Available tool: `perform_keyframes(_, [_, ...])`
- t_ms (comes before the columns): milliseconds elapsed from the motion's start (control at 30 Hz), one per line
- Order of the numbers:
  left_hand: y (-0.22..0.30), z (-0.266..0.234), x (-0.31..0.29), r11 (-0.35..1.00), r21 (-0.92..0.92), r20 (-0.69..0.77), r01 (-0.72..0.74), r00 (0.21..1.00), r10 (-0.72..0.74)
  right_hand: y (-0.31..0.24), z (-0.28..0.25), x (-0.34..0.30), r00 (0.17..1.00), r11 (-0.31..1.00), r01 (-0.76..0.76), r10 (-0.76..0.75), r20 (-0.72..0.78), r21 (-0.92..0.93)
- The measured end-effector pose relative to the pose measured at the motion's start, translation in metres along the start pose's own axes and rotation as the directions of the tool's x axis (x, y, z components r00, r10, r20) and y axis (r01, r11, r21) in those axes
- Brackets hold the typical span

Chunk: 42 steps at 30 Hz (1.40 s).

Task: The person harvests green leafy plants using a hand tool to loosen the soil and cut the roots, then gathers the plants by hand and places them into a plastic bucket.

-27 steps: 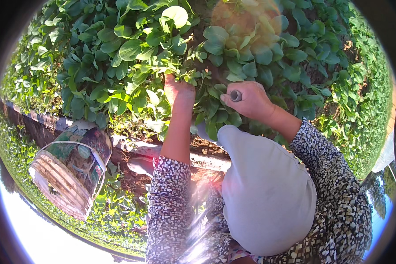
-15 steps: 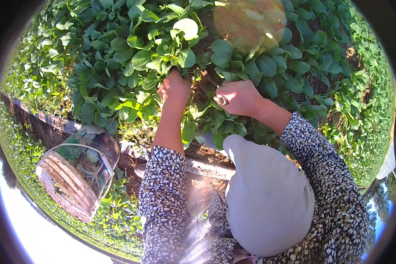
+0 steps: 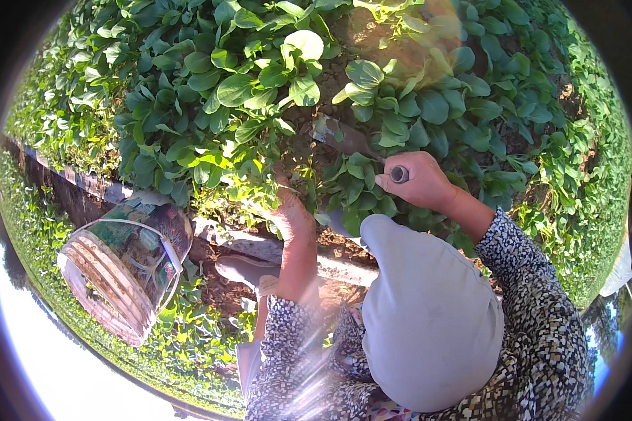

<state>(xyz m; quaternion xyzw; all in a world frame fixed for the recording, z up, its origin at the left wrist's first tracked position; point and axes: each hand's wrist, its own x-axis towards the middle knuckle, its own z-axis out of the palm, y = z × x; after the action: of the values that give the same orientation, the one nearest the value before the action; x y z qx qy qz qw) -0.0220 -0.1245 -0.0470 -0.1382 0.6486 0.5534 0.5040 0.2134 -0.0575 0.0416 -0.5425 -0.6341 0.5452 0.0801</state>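
Note:
My right hand is closed round the rounded handle of a hand trowel. The metal blade of the trowel points left over a patch of bare soil, between leafy green plants. Low at the near edge of the bed is my left hand, among small bright yellow-green leaves. Its fingers are partly hidden by leaves and washed out by sunlight, so I cannot make out whether they hold anything. Broad-leaved green plants grow just beyond it.
A bucket with a ridged pale rim and wire handle appears tilted at the left. A pale edging strip runs along the bed's near side. A light grey cap covers the lower middle. Dense greens continue at the right.
My left hand has moved back toward me, from the plant bases to the bed's near edge. My right hand has shifted slightly right and nearer, bringing the trowel blade into sight.

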Motion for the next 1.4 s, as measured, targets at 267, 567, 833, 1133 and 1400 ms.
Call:
perform_keyframes(267, [0.04,0.05,0.039,-0.051,0.911,0.404,-0.409,0.861,0.308,-0.037,0.011,0.035,0.994,0.971,0.071,-0.051,0.092,-0.226])
perform_keyframes(567, [0.038,0.024,0.004,0.431,0.799,0.467,-0.419,0.884,-0.006,-0.016,0.018,0.024,0.998,0.988,0.016,-0.026,-0.061,-0.151])
perform_keyframes(833, [0.048,-0.014,-0.055,0.981,-0.044,0.077,-0.191,0.978,0.193,-0.022,0.02,0.016,0.982,0.993,-0.049,0.027,0.188,0.112])
perform_keyframes(1133, [0.042,0.007,-0.058,0.993,-0.062,0.156,0.1,0.984,-0.089,-0.053,0.045,0.055,0.978,0.934,0.204,-0.177,0.114,-0.294])
perform_keyframes(1400, [0.033,0.02,-0.047,0.982,-0.156,0.123,0.109,0.988,-0.09,-0.062,0.051,0.046,1.0,0.982,0.014,-0.009,0.03,-0.189])
